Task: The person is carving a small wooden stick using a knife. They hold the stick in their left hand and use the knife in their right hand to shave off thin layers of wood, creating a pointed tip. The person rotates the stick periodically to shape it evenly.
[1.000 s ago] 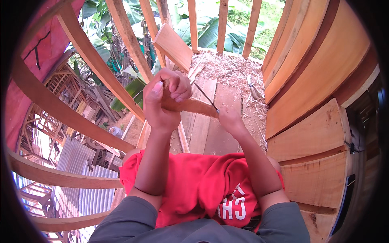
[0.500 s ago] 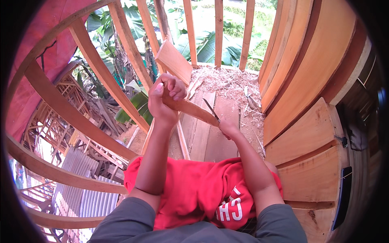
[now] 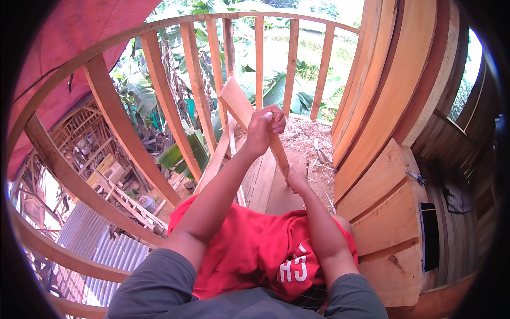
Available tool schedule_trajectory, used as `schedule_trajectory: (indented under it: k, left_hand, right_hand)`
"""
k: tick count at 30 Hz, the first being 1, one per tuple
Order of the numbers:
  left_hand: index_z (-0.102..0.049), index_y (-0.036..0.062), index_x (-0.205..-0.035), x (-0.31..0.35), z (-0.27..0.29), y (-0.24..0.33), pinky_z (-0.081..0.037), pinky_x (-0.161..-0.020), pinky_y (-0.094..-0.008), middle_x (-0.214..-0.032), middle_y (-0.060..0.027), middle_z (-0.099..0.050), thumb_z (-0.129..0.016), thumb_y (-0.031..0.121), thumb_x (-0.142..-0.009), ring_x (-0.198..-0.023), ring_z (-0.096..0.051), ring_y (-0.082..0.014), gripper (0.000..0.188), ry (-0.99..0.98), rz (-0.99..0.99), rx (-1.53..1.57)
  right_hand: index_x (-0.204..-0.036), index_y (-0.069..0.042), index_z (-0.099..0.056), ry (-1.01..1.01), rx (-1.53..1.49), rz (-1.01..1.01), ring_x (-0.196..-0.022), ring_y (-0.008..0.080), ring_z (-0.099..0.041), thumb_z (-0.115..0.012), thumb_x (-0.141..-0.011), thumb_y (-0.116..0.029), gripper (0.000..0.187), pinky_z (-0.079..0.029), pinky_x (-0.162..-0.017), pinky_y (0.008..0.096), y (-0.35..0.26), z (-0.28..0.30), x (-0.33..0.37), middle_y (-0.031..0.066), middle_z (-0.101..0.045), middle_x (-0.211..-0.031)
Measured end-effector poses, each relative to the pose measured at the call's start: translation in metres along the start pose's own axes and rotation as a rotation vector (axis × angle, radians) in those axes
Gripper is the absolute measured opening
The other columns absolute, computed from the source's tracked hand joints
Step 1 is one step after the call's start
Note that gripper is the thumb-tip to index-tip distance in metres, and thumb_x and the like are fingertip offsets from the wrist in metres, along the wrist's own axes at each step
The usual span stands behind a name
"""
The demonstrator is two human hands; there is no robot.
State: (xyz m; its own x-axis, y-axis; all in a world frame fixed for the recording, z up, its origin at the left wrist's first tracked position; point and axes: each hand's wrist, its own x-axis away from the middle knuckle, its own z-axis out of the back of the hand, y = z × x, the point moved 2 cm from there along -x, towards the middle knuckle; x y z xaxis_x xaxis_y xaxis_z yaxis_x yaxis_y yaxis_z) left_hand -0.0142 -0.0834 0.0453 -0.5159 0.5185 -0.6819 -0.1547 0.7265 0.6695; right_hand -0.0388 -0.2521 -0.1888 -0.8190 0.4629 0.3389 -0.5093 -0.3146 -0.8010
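Observation:
My left hand (image 3: 265, 128) is closed around a long, roughly shaped piece of wood (image 3: 279, 154) that slants down toward my right hand. Close by the wood's lower end, my right hand (image 3: 298, 183) is closed too. Half a second ago a thin dark knife blade stuck out of that hand; now the blade is hidden or edge-on. Just beyond my left hand shows a broad, flat wooden piece (image 3: 236, 101); whether it belongs to the held wood I cannot tell. Red cloth (image 3: 239, 244) covers my lap beneath both forearms.
A slatted wooden railing (image 3: 154, 69) curves round the left and front. Wood shavings (image 3: 311, 138) lie over the floorboards (image 3: 265, 183). Tall planks (image 3: 372, 90) stand on the right, with shorter boards (image 3: 390, 228) nearer me. Corrugated sheets (image 3: 85, 239) lie beyond the railing.
The view has shifted. My left hand and the wood have moved right, and the wood now slants more steeply. The knife blade no longer shows beside my right hand.

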Motion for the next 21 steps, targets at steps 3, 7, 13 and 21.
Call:
schedule_trajectory:
  k: [3, 7, 13, 21]
  left_hand:
    - [-0.042, 0.0034, -0.082, -0.006, -0.007, -0.002, -0.033, -0.058, -0.0231, -0.072, -0.0008, -0.036, -0.034, 0.014, -0.095, -0.065, -0.033, -0.0084, 0.018, -0.043, 0.018, -0.006]
    - [-0.042, 0.0038, -0.081, -0.003, -0.004, 0.002, -0.032, -0.057, -0.0231, -0.072, -0.0004, -0.036, -0.034, 0.012, -0.093, -0.064, -0.033, -0.0083, 0.017, -0.044, -0.002, 0.007]
    - [-0.044, 0.0048, -0.076, 0.009, 0.005, 0.009, -0.030, -0.053, -0.0233, -0.067, 0.0006, -0.035, -0.034, 0.009, -0.088, -0.059, -0.032, -0.0080, 0.016, 0.066, -0.021, 0.017]
    - [-0.042, 0.0068, -0.076, 0.016, 0.004, 0.004, -0.029, -0.054, -0.0244, -0.068, 0.0018, -0.033, -0.036, 0.014, -0.091, -0.061, -0.031, -0.0083, 0.018, 0.081, -0.037, -0.026]
  right_hand:
    - [-0.097, 0.005, -0.062, 0.092, -0.049, 0.059, -0.058, 0.0256, -0.062, -0.037, -0.100, -0.049, 0.060, -0.047, -0.048, 0.0400, 0.001, 0.001, 0.002, 0.0136, -0.063, -0.071]
    - [-0.096, 0.001, -0.063, 0.054, -0.128, 0.057, -0.055, 0.0215, -0.060, -0.040, -0.099, -0.041, 0.048, -0.045, -0.045, 0.0367, -0.007, 0.007, 0.013, 0.0099, -0.061, -0.067]
    - [-0.088, -0.007, -0.062, -0.091, -0.185, 0.049, -0.051, 0.0173, -0.056, -0.040, -0.099, -0.037, 0.038, -0.039, -0.039, 0.0340, -0.031, 0.013, 0.042, 0.0056, -0.055, -0.062]
    - [-0.082, -0.010, -0.056, -0.133, -0.287, 0.033, -0.039, 0.0132, -0.035, -0.038, -0.100, -0.044, 0.042, -0.027, -0.035, 0.0301, -0.036, 0.012, 0.036, -0.0004, -0.042, -0.056]
